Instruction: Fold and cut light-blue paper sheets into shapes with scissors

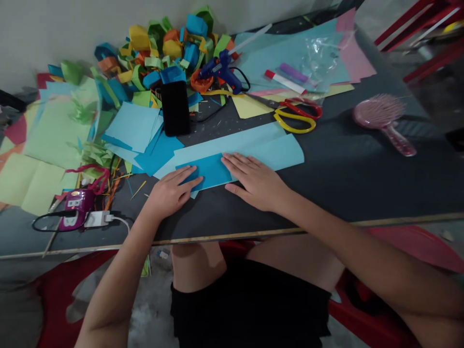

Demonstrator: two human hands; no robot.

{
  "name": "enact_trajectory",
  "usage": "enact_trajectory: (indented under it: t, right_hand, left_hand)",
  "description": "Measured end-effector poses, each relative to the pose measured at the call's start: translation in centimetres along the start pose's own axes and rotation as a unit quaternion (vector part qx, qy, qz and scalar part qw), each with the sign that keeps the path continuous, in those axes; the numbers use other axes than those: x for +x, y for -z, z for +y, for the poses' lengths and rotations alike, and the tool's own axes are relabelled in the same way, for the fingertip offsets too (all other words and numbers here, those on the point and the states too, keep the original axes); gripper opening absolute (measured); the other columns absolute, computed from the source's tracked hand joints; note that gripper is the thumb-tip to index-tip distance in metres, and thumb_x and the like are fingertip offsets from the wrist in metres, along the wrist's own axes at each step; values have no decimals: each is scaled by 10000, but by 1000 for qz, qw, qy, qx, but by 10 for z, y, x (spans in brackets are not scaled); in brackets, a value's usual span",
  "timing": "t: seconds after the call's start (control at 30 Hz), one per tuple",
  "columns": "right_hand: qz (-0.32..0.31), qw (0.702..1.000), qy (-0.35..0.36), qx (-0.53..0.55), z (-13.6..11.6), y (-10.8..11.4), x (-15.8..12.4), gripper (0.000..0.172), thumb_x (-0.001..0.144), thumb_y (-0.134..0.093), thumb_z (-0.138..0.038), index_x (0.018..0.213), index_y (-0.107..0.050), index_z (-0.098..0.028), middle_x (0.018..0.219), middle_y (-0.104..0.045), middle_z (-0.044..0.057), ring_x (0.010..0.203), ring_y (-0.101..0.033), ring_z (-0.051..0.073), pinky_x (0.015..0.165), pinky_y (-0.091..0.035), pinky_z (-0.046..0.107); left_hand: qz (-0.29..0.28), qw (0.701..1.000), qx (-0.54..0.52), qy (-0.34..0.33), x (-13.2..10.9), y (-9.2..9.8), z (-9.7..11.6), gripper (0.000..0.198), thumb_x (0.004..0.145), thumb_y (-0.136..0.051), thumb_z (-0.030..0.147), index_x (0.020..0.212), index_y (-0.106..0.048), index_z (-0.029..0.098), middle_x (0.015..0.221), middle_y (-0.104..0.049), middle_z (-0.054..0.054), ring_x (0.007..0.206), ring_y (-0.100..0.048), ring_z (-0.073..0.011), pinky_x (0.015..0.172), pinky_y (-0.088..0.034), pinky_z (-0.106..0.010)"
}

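Observation:
A small darker blue paper piece (209, 170) lies on a long light blue paper sheet (261, 145) on the dark table (348, 169). My left hand (173, 189) rests flat on the left end of the blue piece, fingers stretched out. My right hand (253, 178) presses flat on its right side, fingers spread over the light blue sheet. Neither hand grips anything.
Yellow and red scissors (297, 115) lie behind the sheet, with a blue glue gun (221, 70), a black phone (175, 107) and a heap of coloured paper scraps (163, 48). A pink hairbrush (384, 118) lies right; a purple device (74, 207) with cable sits left.

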State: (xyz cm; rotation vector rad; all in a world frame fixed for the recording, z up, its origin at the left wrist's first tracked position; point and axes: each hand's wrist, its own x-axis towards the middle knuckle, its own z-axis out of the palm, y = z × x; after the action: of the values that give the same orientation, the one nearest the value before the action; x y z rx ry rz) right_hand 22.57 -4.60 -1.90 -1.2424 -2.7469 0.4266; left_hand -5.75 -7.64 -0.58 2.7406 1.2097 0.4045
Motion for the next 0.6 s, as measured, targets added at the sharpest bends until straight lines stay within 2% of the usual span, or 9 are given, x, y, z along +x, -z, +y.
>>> enact_trajectory:
  t: [0.23,0.37,0.5,0.6]
  right_hand:
    - [-23,999,29,8,21,12,7,796,938,-294,-646,1574,23,-289,1631,-134,18,1493,-198,298,1205,-278,529]
    - [-53,998,31,20,29,14,11,636,990,-219,-530,1574,-114,-301,1627,-156,-22,1498,-201,256,1205,-291,490]
    - [-8,1000,-8,-8,52,15,5,555,1003,-225,-411,1553,-206,-341,1623,-193,-46,1501,-195,253,1219,-221,532]
    - [18,999,-33,-22,80,17,-5,570,993,-256,-379,1556,-213,-302,1631,-176,-7,1495,-214,273,1209,-222,551]
  left_hand:
    - [3,1000,-13,1,0,0,0,378,958,-449,199,1295,-618,224,1445,-526,-99,1356,-484,-261,1089,-477,-493]
    - [13,1000,-18,5,0,-2,-1,378,956,-446,204,1288,-622,237,1438,-533,-89,1350,-492,-254,1080,-487,-497]
    - [19,1000,-16,2,0,-3,-1,379,956,-445,203,1291,-622,224,1431,-540,-95,1346,-496,-250,1080,-489,-485]
    - [16,1000,-19,3,0,-2,-1,379,958,-441,209,1291,-624,217,1429,-539,-99,1351,-490,-250,1089,-480,-482]
